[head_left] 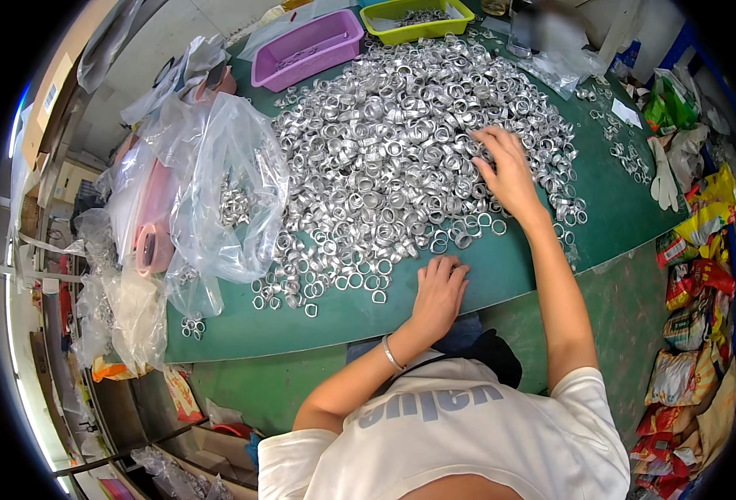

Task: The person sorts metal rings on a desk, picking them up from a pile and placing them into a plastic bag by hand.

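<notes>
A broad heap of silvery metal rings [384, 158] covers the middle of the green table [243, 329]. My right hand [505, 167] reaches over the heap's right side, thumb apart from the other fingers and fingertips at the rings; no ring shows clearly in its grasp. At the near table edge rests my left hand [439, 293], its fingers curled under, just short of the nearest loose rings. Whatever those fingers may hold is hidden. A bracelet [392, 354] circles my left wrist.
A purple tray [309, 52] and a yellow-green tray [418, 27] with metal pieces stand at the back. Left of the heap lies a clear plastic bag [226, 192] beside a pink container [155, 242]. A white glove [663, 175] and scattered rings [630, 161] lie on the right.
</notes>
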A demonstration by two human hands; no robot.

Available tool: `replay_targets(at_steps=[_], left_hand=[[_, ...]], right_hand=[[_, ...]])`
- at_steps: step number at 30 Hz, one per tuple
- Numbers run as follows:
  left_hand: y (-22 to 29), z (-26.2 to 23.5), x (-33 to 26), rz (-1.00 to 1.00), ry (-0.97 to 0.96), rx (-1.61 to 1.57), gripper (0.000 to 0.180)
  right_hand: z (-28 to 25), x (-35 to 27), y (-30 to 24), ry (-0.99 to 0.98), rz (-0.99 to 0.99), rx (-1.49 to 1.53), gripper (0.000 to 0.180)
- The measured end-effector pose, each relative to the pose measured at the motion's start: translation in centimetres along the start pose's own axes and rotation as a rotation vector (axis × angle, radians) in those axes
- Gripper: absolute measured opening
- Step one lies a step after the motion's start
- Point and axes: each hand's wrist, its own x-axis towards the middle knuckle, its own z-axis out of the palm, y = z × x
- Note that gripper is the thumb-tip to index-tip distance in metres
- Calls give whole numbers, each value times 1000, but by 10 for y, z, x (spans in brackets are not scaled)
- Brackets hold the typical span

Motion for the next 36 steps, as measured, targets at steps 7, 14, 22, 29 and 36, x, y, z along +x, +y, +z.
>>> replay_targets(at_steps=[7, 14, 22, 29, 36], left_hand=[[-4, -15, -4, 45, -9, -14, 32], [-8, -8, -8, 46, -19, -33, 34], [-7, -10, -6, 27, 11, -68, 40], [6, -12, -4, -72, 178, -163, 49], [-3, -7, 1, 66, 6, -31, 40]], right_hand=[[-5, -32, 24, -1, 167, 120, 28], [-31, -63, 16, 73, 258, -206, 29], [-8, -66, -7, -84, 99, -199, 29], [-27, -105, -57, -443, 27, 133, 24], [-16, -54, -24, -141, 93, 129, 29]])
